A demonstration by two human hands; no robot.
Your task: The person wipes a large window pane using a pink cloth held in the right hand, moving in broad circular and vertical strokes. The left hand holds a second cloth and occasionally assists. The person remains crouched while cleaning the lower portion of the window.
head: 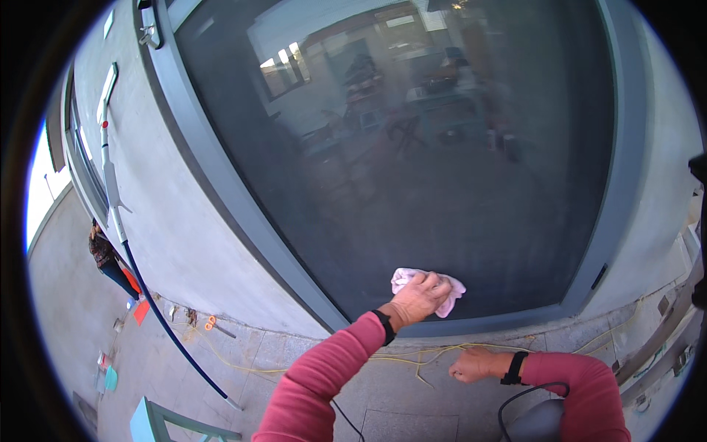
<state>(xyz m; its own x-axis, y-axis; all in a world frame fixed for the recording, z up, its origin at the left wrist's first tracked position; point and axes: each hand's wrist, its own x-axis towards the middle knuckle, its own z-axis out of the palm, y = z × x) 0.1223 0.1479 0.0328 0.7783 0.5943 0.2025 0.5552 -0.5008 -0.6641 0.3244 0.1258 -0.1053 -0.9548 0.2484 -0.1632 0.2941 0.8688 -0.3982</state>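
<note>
My left hand (422, 295) presses a crumpled pale pink cloth (406, 274) against the lower part of a dark glass pane (397, 221). The cloth sticks out on both sides of my fingers. A grey frame (475, 327) surrounds the glass, and its bottom rail runs just below the cloth. Lower and to the right, my right hand (474, 364) is curled into a loose fist above the paving, with no held thing visible. Beside it, a thin yellow cord (397, 359) lies on the ground along the wall. The glass reflects furniture and a building.
A long-handled window-cleaning tool (113, 188) leans against the pale wall (177, 232) at left. Orange-handled scissors (210, 322) lie on the paving. At lower left stand a turquoise chair or stool (165, 419) and a turquoise container (111, 378). Another person (105, 251) stands far left.
</note>
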